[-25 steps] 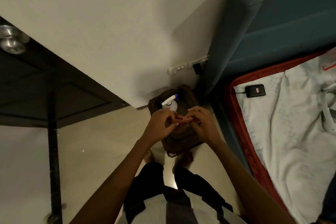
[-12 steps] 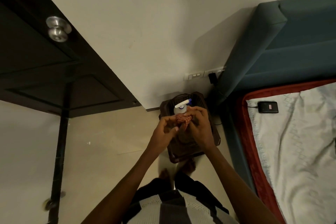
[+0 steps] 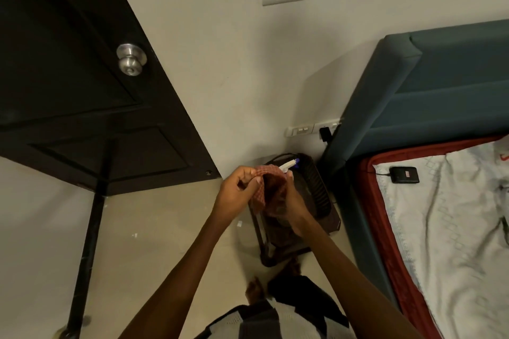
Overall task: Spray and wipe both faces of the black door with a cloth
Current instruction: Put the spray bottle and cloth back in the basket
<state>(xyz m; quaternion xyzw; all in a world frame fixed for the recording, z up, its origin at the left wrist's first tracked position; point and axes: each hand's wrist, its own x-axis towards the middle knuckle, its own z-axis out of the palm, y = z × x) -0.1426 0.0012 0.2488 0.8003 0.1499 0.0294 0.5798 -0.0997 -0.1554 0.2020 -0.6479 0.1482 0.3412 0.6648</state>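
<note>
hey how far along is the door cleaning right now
Early stage. Done: the cloth is picked up. In hand: both the left hand and right hand are unfolding it above the stool; the spray bottle peeks out behind it. Left: the black door isn't touched; no spray or wiping shows on it.

Pale floor [image 3: 165,242] carries a dark stool [image 3: 316,195] (beside the bed [image 3: 454,228]) — spray bottle [image 3: 287,166] on top.

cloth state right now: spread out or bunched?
Bunched. The red checked cloth hangs gathered in folds between the left hand and right hand, not spread flat.
</note>
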